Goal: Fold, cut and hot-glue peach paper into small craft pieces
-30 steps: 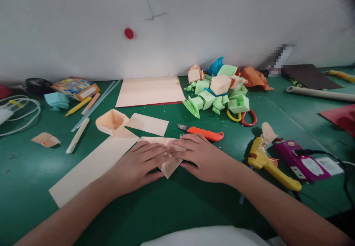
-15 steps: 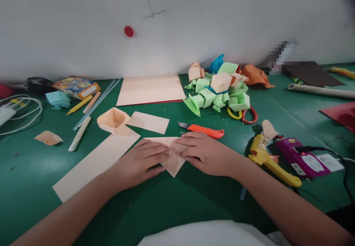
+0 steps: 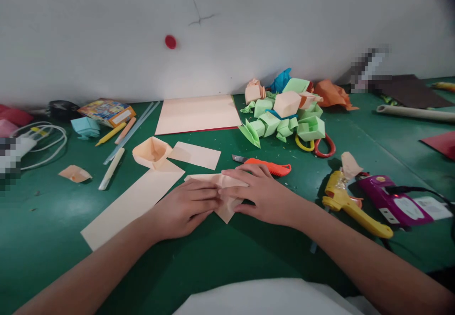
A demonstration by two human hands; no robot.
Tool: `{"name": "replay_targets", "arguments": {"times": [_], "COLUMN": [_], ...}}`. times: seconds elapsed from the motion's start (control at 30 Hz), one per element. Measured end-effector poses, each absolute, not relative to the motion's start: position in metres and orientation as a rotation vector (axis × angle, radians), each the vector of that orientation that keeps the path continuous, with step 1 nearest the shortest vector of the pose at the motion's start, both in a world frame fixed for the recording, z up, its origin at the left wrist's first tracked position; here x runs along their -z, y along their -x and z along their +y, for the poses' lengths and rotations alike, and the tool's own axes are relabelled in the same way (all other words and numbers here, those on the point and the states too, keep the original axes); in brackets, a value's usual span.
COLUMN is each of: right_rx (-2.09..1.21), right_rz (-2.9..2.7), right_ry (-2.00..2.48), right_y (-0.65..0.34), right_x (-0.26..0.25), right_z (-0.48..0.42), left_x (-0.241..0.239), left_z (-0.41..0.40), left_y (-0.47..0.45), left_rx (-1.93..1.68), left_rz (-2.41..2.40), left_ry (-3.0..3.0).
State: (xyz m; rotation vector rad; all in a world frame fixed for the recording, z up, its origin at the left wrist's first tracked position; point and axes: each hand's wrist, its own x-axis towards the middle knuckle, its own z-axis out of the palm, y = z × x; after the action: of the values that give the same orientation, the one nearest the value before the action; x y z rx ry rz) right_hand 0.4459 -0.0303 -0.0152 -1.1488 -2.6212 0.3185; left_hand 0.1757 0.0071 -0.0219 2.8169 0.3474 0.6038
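A peach sheet of folded paper [image 3: 227, 212] lies on the green table, one corner pointing toward me. My left hand [image 3: 190, 206] holds its left side, fingers together and tips pressed on the folds in the middle. From the right, my right hand [image 3: 261, 194] grips the same paper, with its fingers a little apart on top; its thumb is partly hidden. Just beyond the right hand lies an orange utility knife [image 3: 272, 167], blade out. Up and left of the hands stand an open peach paper box [image 3: 152, 153], a long peach strip [image 3: 130, 208] and a smaller peach rectangle [image 3: 195, 155].
Green and peach folded paper pieces [image 3: 270, 123] are piled at the back, above scissors [image 3: 325, 145]. A yellow glue gun [image 3: 355, 208] and a purple power unit [image 3: 396, 201] with cables sit at right. Peach sheets [image 3: 199, 113] rest by the wall. A glue stick [image 3: 111, 169] lies left.
My right hand has shifted left over the folded paper, its fingertips now meeting those of my left hand. The whole view has swung slightly left.
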Motion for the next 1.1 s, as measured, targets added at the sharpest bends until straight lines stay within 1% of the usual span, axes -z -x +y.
{"name": "replay_targets", "arguments": {"times": [0.27, 0.53, 1.1], "right_rx": [-0.338, -0.466, -0.561], "right_rz": [-2.615, -2.622, -2.65], "right_ry": [1.229, 1.217, 1.175], "right_y": [-0.447, -0.449, -0.454], "right_x": [0.016, 0.017, 0.014], "right_z": [-0.03, -0.029, -0.029], "left_x": [0.018, 0.015, 0.021], "left_z": [-0.001, -0.005, 0.0], "left_y": [-0.182, -0.189, -0.186], "left_rx": [-0.572, -0.576, -0.637], "left_rz": [0.449, 0.367, 0.184], "left_ry": [-2.738, -2.783, -2.674]}}
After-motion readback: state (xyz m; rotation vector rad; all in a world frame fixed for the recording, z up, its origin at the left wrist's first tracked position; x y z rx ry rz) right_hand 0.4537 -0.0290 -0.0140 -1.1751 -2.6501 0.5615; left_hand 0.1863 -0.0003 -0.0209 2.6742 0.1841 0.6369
